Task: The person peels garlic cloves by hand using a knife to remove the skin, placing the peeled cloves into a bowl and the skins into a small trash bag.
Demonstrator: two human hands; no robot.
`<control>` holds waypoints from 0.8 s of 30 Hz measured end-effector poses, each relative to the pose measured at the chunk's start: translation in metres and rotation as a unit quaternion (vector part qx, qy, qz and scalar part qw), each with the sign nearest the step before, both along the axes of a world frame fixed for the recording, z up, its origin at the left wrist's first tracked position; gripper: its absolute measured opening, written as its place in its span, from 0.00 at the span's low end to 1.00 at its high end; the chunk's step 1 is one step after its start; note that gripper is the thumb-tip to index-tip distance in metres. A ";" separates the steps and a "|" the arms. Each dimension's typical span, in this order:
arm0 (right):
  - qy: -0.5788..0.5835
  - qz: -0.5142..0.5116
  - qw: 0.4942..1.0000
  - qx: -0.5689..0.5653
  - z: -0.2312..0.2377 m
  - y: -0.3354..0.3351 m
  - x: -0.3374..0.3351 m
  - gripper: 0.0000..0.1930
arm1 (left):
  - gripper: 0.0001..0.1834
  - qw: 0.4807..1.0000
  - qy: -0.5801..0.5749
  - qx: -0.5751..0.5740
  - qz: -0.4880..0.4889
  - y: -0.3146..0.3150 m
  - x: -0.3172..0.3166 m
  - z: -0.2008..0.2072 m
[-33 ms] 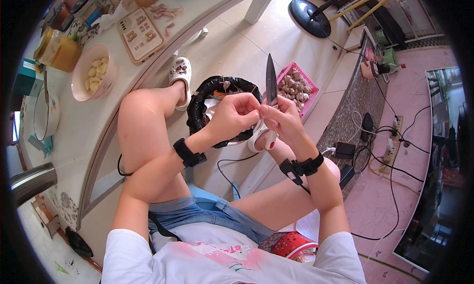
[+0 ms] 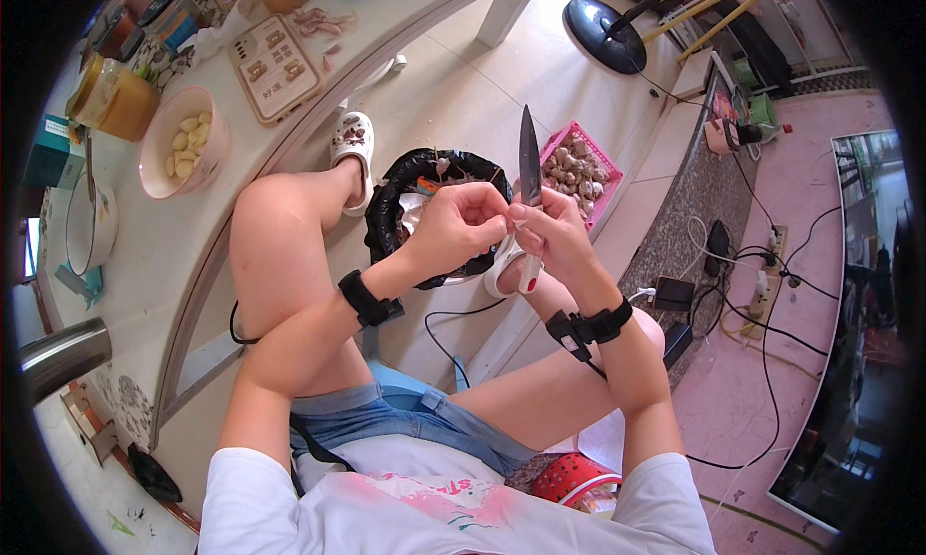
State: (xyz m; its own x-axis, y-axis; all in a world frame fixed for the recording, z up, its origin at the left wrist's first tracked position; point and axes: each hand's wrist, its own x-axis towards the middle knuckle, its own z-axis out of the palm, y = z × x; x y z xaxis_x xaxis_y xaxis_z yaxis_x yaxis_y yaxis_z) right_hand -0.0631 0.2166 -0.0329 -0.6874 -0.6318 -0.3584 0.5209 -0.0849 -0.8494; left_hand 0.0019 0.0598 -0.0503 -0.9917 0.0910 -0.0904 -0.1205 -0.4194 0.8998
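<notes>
My right hand [image 2: 557, 235] is closed round the pale handle of a knife [image 2: 529, 160], its dark blade pointing up and away from me. My left hand [image 2: 461, 225] is pinched, thumb to forefinger, and its tips meet the right hand's fingertips beside the base of the blade. A small pale bit shows between the fingertips, too covered to name. Both hands are above the near side of a waste bin lined with a black bag [image 2: 386, 229], which holds scraps. Right of the bin, a pink basket [image 2: 610, 196] holds several garlic bulbs [image 2: 576, 172].
On the table [image 2: 256, 155] at left stand a bowl [image 2: 152, 174] of peeled garlic cloves [image 2: 188, 142], a patterned tray [image 2: 275, 70], garlic skins [image 2: 323, 23] and a jar [image 2: 114, 100]. Cables [image 2: 767, 362] and a screen [image 2: 839, 343] lie right. A round black stand base [image 2: 603, 34] stands ahead.
</notes>
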 end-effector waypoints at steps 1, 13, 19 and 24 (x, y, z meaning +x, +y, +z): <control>0.000 0.000 1.000 0.000 0.000 0.001 -0.001 0.08 | 0.02 1.000 0.000 0.000 0.000 0.000 0.000 0.000; -0.055 0.014 0.998 -0.033 -0.002 0.004 -0.007 0.08 | 0.02 0.996 -0.045 0.046 -0.063 -0.009 -0.001 0.001; -0.065 -0.038 0.996 -0.040 -0.003 0.010 -0.017 0.08 | 0.04 0.998 -0.056 0.012 0.040 -0.015 -0.006 0.003; -0.058 -0.036 0.996 -0.052 -0.007 0.009 -0.018 0.09 | 0.09 0.962 -0.052 -0.265 0.031 -0.006 -0.001 -0.004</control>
